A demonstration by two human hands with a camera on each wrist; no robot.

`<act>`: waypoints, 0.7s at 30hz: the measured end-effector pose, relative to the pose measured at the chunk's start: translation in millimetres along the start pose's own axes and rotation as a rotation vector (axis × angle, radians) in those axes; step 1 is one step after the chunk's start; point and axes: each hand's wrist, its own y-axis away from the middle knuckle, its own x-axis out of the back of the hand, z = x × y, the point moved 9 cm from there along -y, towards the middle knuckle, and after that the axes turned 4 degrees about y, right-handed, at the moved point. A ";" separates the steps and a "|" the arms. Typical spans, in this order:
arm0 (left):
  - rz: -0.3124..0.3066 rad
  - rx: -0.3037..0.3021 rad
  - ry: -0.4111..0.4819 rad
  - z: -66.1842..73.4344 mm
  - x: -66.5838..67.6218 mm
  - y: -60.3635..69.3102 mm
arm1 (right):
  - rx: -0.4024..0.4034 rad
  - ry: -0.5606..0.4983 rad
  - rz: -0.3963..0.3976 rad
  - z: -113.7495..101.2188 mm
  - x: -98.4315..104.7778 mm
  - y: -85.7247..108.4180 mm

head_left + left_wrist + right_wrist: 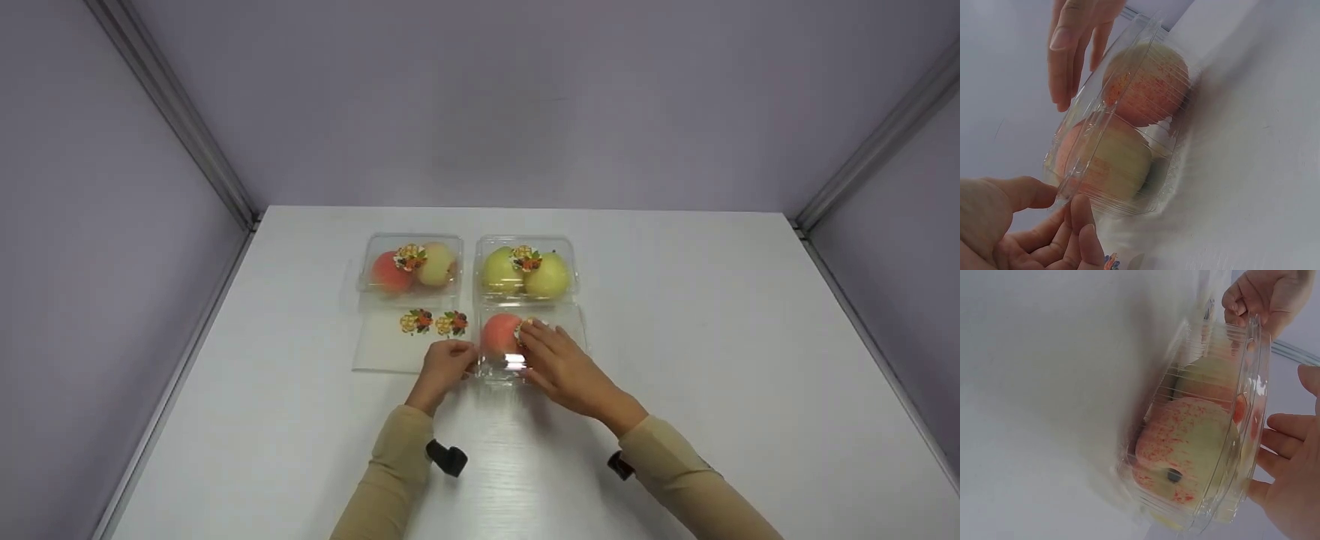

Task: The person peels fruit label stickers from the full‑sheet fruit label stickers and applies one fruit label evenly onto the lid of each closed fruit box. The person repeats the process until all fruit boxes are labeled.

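Observation:
A clear plastic clamshell container point(516, 363) with two red-and-yellow apples point(1185, 439) lies at the front right of a small group. My left hand point(445, 365) pinches the rim at its left front corner between thumb and fingers. On top of the lid rests my right hand point(562, 367), its fingers straight and touching the plastic. Partly under those fingertips is a fruit-picture sticker point(519, 331). In the right wrist view, the right hand point(1292, 461) lies along the lid, while the left hand point(1269, 298) is at the far end. The lid appears closed.
Behind stand two more clear containers: one with a red and a pale apple point(436, 264), one with green-yellow fruit point(547, 276); both lids bear stickers. A white backing sheet point(382, 349) with two fruit stickers point(452, 323) lies left of the front container. Grey walls surround the white table point(712, 337).

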 end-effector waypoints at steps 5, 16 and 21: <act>0.007 -0.010 0.009 0.4 -0.3 0.1 | 0.024 0.051 -0.045 -6.7 -7.8 -0.9; 0.002 -0.018 0.016 -0.8 -1.8 -1.0 | -0.037 0.086 -0.067 4.5 -16.8 -3.7; 0.009 -0.010 0.042 -1.0 -1.5 -1.0 | -0.088 0.104 -0.045 16.2 -14.4 -4.7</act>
